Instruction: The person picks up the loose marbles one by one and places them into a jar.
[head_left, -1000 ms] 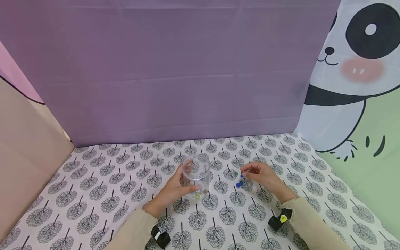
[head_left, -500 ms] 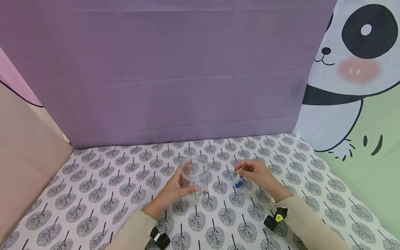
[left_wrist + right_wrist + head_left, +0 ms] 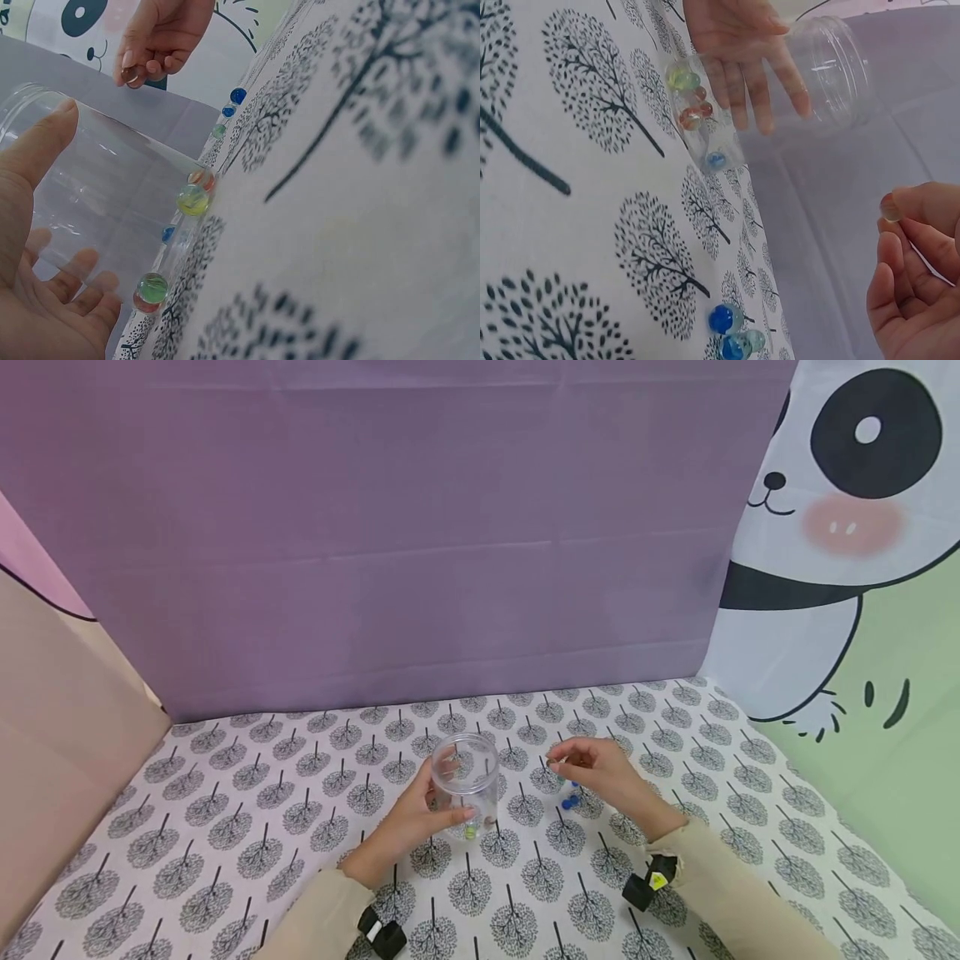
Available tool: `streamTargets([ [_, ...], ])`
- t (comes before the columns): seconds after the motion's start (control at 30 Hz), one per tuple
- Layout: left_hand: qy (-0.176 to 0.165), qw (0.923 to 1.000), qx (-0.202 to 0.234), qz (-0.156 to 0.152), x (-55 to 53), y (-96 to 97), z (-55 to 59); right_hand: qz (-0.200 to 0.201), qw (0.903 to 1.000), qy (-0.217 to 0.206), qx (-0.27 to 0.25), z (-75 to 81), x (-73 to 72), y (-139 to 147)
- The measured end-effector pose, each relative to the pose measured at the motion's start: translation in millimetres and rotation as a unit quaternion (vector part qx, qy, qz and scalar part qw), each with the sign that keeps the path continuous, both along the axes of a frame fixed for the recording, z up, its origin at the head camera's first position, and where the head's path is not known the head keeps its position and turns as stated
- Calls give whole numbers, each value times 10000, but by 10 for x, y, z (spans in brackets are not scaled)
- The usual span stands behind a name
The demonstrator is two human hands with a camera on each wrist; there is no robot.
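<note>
My left hand (image 3: 420, 822) grips a clear jar (image 3: 465, 777) from its left side, thumb in front and fingers behind. The jar stands upright on the cloth with its mouth uncovered. Glass marbles lie on its bottom, among them a yellow one (image 3: 193, 200), a green one (image 3: 152, 288) and a blue one (image 3: 716, 159). To the right of the jar, my right hand (image 3: 600, 770) pinches a brownish, partly clear marble (image 3: 890, 208) between thumb and fingertips, above the cloth. Below that hand, loose blue marbles (image 3: 570, 802) and a pale green marble (image 3: 218, 131) lie on the cloth.
A white cloth with a tree print (image 3: 300, 860) covers the table. Behind it hangs a plain purple curtain (image 3: 450, 527). At the right is a panel with a panda drawing (image 3: 795, 635), and a beige panel (image 3: 67, 735) borders the left.
My right hand has lifted from beside the loose marbles and moved left toward the jar, a marble pinched in it. The left hand and jar stay in place; the head view shifts slightly.
</note>
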State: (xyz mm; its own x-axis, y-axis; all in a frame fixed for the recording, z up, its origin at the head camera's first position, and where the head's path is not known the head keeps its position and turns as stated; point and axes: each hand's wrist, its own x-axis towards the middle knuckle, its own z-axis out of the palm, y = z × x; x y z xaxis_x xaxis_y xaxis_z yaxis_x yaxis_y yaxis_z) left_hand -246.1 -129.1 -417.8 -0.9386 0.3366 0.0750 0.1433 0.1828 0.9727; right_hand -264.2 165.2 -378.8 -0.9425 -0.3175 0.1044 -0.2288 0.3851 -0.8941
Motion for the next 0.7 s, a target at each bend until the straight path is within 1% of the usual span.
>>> streamTargets([
  [0.13,-46,10000,13,5,14,2,3,-94,10000,29,5,12,11,-33],
  [0.23,-36,10000,25,2,19,2,1,-155,9999,-42,-41,30,25,-59],
  [0.43,-19,10000,-2,20,22,-4,-9,-91,9998,-6,-195,68,41,-132],
  [0.57,-1,10000,-56,25,14,-5,-11,-82,9998,117,-141,93,39,-175],
  [0.7,87,9999,-110,2,-7,-7,-15,-133,9994,285,-111,127,32,-208],
])
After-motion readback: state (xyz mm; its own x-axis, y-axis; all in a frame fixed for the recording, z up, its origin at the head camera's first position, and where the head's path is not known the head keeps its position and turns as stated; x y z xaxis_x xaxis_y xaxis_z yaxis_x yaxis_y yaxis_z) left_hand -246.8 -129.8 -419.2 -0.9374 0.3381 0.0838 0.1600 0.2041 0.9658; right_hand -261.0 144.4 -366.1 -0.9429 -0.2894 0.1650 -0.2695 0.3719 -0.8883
